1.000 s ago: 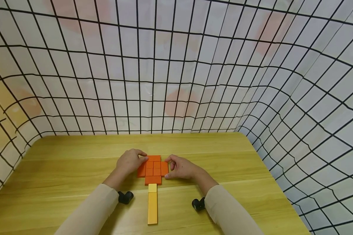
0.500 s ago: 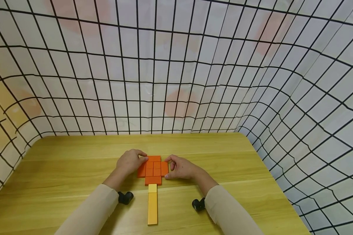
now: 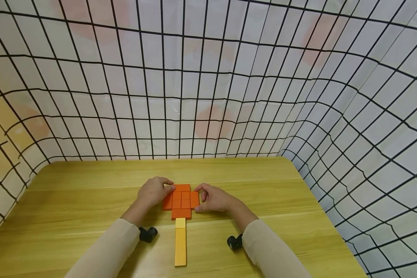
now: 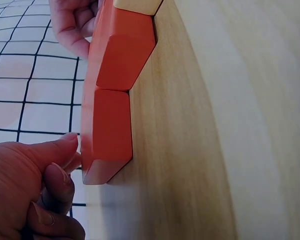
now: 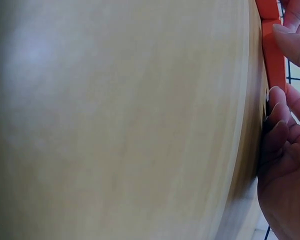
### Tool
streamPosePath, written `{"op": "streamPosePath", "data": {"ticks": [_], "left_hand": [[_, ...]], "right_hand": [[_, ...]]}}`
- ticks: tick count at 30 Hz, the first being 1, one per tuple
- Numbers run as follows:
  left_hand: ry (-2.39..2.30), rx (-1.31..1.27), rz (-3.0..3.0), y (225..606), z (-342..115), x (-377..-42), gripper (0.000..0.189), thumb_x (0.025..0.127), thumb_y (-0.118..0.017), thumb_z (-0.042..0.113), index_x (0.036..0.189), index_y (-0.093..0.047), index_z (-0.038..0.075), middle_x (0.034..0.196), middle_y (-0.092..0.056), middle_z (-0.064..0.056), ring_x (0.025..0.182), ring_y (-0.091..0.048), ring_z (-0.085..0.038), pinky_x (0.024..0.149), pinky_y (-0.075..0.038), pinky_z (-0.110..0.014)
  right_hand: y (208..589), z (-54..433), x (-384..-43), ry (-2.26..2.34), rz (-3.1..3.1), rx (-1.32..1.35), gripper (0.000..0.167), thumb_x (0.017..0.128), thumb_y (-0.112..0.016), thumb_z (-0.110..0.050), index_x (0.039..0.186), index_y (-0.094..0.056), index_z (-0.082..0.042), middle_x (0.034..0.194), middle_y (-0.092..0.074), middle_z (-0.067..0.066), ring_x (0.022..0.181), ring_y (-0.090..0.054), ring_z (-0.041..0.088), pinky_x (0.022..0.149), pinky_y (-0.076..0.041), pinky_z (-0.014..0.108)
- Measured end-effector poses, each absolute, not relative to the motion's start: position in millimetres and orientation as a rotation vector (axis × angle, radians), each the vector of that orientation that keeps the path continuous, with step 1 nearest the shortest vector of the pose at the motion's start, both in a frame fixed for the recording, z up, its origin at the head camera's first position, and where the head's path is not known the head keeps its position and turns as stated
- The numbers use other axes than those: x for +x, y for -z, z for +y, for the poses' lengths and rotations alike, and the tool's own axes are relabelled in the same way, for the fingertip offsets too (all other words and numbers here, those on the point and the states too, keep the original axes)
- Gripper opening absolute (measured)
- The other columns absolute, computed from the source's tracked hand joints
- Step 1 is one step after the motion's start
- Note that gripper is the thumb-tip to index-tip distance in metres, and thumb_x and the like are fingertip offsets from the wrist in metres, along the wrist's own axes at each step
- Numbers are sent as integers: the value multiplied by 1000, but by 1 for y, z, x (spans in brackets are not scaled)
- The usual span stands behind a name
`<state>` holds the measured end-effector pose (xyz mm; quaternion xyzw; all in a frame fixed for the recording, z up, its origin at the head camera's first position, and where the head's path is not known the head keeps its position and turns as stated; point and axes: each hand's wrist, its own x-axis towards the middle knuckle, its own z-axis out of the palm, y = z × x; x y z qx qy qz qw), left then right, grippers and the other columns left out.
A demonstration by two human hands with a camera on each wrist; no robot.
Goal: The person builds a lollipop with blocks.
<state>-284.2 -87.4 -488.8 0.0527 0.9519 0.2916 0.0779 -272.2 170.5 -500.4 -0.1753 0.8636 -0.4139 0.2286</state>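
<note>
In the head view, several flat orange blocks [image 3: 181,195] lie together as a stepped cluster, with yellow blocks [image 3: 180,247] in a line below it. My left hand [image 3: 153,190] has thumb and index finger at the left end of the top orange block [image 3: 182,187], pinching it there. My right hand [image 3: 216,198] spans the rightmost orange block [image 3: 194,199], index finger at its far end and thumb at its near end. The left wrist view shows the left thumb [image 4: 65,145] beside the orange side blocks [image 4: 112,125], other fingers curled. The right thumb [image 5: 292,45] lies against orange in the right wrist view.
The blocks lie on a wood-grain table [image 3: 90,173]. Black grid netting [image 3: 208,96] over a pale sheet rises behind the table and along its sides. A dark wrist camera [image 3: 148,234] sits at the left cuff, and another camera [image 3: 234,242] at the right.
</note>
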Motion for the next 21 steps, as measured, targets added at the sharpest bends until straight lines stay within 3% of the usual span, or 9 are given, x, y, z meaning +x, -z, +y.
{"op": "streamPosePath", "data": {"ticks": [4,7,11,17,21], "left_hand": [[-893,160,2859,487,-90,-281,35,97,-69,38,125,-75,18,122,-75,-11,80,-62,-18,59,-41,-28],[-918,157,2850,485,-92,-278,37,98,-67,39,127,-74,17,97,-78,-8,67,-54,-16,56,-36,-27],[-956,153,2837,481,-96,-274,40,99,-66,39,131,-71,16,63,-63,-1,55,-38,-14,52,-30,-28],[-999,188,2881,480,-109,-268,42,101,-62,39,135,-67,16,75,-65,0,55,-47,-15,52,-35,-29],[-1014,224,2920,479,-121,-266,45,102,-61,37,139,-63,12,87,-70,-4,63,-55,-18,59,-44,-33]], "right_hand": [[500,170,-272,1141,2371,-484,66,83,-86,-25,139,-52,-18,97,-50,5,69,-42,14,63,-39,25],[499,170,-271,1147,2369,-492,71,83,-87,-24,143,-50,-18,97,-51,6,68,-42,14,63,-39,25],[498,170,-271,1166,2353,-491,75,82,-87,-23,146,-47,-19,98,-52,6,67,-41,13,63,-39,25],[498,171,-272,1200,2332,-477,79,83,-86,-24,150,-45,-21,99,-54,4,67,-41,13,63,-39,25],[500,173,-273,1202,2339,-487,77,85,-85,-26,150,-44,-18,99,-54,5,68,-42,13,63,-40,24]]}}
